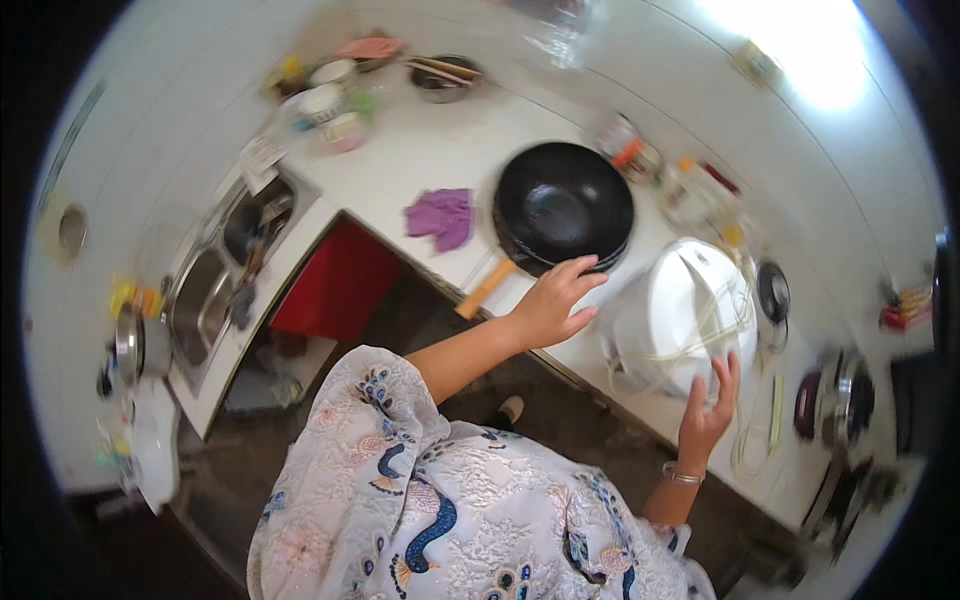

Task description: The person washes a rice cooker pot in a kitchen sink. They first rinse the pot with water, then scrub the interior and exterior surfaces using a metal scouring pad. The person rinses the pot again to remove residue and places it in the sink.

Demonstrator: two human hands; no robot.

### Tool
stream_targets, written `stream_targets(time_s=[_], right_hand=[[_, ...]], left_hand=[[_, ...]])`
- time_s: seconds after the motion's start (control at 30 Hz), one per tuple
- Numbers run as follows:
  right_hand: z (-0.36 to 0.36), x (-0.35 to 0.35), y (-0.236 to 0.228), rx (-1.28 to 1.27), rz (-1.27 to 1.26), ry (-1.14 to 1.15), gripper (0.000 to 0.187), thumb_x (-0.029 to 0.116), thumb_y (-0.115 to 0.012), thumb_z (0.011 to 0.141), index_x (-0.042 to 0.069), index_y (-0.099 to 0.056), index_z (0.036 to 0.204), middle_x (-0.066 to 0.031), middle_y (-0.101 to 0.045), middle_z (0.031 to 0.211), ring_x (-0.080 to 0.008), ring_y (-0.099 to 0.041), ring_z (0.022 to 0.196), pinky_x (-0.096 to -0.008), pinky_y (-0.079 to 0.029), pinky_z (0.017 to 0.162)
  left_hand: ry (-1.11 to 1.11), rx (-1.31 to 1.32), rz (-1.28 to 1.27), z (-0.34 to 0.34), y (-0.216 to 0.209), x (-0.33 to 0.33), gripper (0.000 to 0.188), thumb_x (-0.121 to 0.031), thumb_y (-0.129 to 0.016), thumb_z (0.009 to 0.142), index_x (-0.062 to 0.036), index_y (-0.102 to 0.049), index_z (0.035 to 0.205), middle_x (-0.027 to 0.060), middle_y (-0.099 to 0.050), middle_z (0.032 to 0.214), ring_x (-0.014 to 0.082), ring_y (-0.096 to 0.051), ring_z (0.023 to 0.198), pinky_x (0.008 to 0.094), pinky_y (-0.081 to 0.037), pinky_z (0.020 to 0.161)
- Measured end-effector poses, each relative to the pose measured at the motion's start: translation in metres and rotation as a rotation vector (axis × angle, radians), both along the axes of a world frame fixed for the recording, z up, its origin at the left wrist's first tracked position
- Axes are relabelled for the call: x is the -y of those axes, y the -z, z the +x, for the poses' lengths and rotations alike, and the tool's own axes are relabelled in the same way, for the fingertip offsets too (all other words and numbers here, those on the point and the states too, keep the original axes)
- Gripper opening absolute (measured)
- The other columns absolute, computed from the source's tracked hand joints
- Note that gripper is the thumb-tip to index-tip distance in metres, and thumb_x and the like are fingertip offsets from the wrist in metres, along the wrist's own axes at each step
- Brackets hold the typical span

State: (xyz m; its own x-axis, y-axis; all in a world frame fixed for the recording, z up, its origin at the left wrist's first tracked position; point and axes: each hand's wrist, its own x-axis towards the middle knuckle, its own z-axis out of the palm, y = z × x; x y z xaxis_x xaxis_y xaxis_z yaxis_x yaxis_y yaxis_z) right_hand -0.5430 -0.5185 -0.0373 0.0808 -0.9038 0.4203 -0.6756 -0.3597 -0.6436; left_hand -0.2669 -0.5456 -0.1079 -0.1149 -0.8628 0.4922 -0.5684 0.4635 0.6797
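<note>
My left hand (555, 305) reaches out just below a black wok (565, 205) with a wooden handle (485, 290). Its fingers are apart with nothing in them, pointing toward a white, round-topped appliance (685, 300). I cannot tell whether the fingertips touch the wok's near rim. At the appliance's near right side, my right hand (708, 410) is raised with fingers spread, and a bracelet circles the wrist. It seems to hold nothing. A thin pale cord (738, 310) loops over the appliance and down onto the counter. Left of the wok lies a crumpled purple cloth (440, 218).
A double sink (205, 300) is set into the left counter. Bowls and cups (325, 103) stand in the far corner beside a dark bowl with chopsticks (443, 78). Jars and bags (700, 192) line the back wall. Pots (838, 400) sit at the far right.
</note>
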Motion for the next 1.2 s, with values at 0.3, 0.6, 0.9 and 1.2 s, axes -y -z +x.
stream_targets(time_s=[0.3,0.6,0.9,1.2], right_hand=[[0.213,-0.05,0.013,0.062,0.013,-0.501,0.027,-0.001,-0.055,0.08,0.001,-0.055,0.107,-0.0157,-0.046,0.13,-0.0291,-0.045,0.118,-0.0365,-0.037,0.097],[0.543,-0.147,0.091,-0.07,0.203,-1.219,0.031,0.015,-0.06,0.081,0.003,-0.055,0.11,-0.0202,-0.046,0.127,-0.0351,-0.043,0.118,-0.0387,-0.036,0.097],[0.774,-0.189,0.206,-0.461,-0.032,-1.337,0.039,0.018,-0.059,0.079,0.002,-0.054,0.114,-0.02,-0.047,0.125,-0.0345,-0.044,0.116,-0.041,-0.036,0.097],[0.805,-0.149,0.219,-0.577,-0.1,-1.441,0.029,0.012,-0.058,0.075,0.0,-0.061,0.1,-0.0179,-0.05,0.122,-0.0366,-0.044,0.113,-0.0448,-0.036,0.094]], left_hand=[[-0.556,-0.376,0.246,0.232,0.039,-0.187,0.041,-0.014,-0.057,0.083,-0.0051,-0.048,0.122,0.0129,-0.038,0.129,0.0215,-0.052,0.103,0.0341,-0.046,0.084],[-1.175,-0.603,0.257,0.414,0.084,-0.41,0.039,-0.016,-0.059,0.082,-0.0001,-0.052,0.116,0.0136,-0.056,0.107,0.0194,-0.058,0.084,0.0299,-0.047,0.075],[-1.44,-0.772,0.287,0.459,0.11,-0.525,0.039,-0.016,-0.061,0.081,-0.0037,-0.053,0.117,0.0121,-0.055,0.109,0.0168,-0.056,0.086,0.0297,-0.046,0.077],[-1.692,-1.226,-0.126,0.586,0.095,-0.57,0.035,-0.02,-0.059,0.085,-0.0045,-0.053,0.116,0.0063,-0.057,0.099,0.0165,-0.06,0.079,0.0281,-0.048,0.065]])
